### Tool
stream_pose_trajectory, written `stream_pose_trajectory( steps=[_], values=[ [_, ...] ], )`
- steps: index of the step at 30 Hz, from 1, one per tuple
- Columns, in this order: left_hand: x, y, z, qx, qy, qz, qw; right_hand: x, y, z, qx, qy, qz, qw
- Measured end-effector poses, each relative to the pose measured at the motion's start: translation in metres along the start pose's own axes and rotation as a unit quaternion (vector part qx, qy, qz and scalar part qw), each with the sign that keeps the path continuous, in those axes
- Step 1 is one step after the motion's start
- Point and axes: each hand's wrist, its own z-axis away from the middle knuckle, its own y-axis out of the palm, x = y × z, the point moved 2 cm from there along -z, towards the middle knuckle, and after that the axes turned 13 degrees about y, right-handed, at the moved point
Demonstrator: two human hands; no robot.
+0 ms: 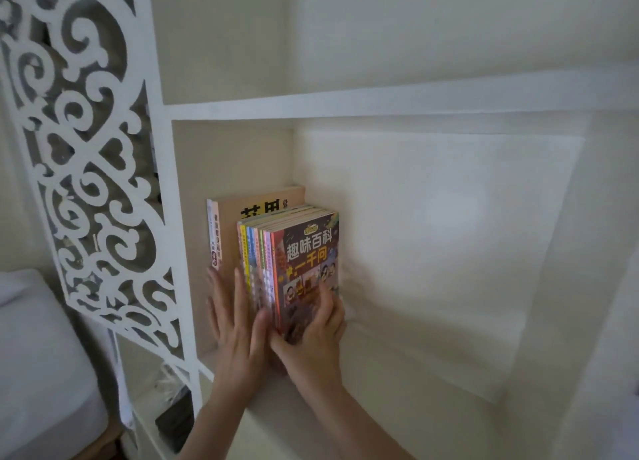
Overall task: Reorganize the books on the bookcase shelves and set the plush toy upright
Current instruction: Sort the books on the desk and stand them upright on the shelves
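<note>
Several thin colourful books (297, 252) stand upright at the left end of a white bookcase shelf (397, 376), a brown comic-style cover facing right. Behind them stand a taller tan book (238, 207) and a white-spined book (213, 238) against the shelf's left wall. My left hand (235, 318) lies flat with straight fingers against the spines. My right hand (311, 335) holds the lower edge of the outermost book, thumb on its cover. No plush toy is in view.
A white carved fretwork panel (93, 169) forms the bookcase's left side. Another shelf board (380, 100) runs above. Pale bedding (38, 356) lies at the lower left. Dark items (173, 421) sit on a lower shelf.
</note>
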Motion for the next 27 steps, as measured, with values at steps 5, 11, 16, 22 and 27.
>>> stream_pose_trajectory(
  steps=[5, 11, 16, 22, 27],
  values=[
    [0.01, 0.012, 0.006, 0.061, -0.003, -0.041, 0.997, -0.003, -0.001, 0.001, 0.037, 0.028, 0.001, 0.999],
    [0.009, 0.009, 0.009, 0.116, 0.051, -0.108, 0.986, 0.003, -0.002, 0.004, 0.097, 0.104, 0.023, 0.99],
    [-0.034, -0.019, 0.0, 0.013, -0.027, -0.015, 0.999, 0.028, -0.034, 0.007, 0.083, 0.022, 0.029, 0.996],
    [-0.134, -0.071, -0.008, -0.058, -0.007, 0.178, 0.982, 0.074, -0.096, 0.067, 0.158, -0.013, -0.067, 0.985],
    [-0.202, -0.083, 0.034, 0.0, -0.017, 0.336, 0.942, 0.078, -0.197, 0.157, 0.231, -0.043, -0.088, 0.968]
  ],
)
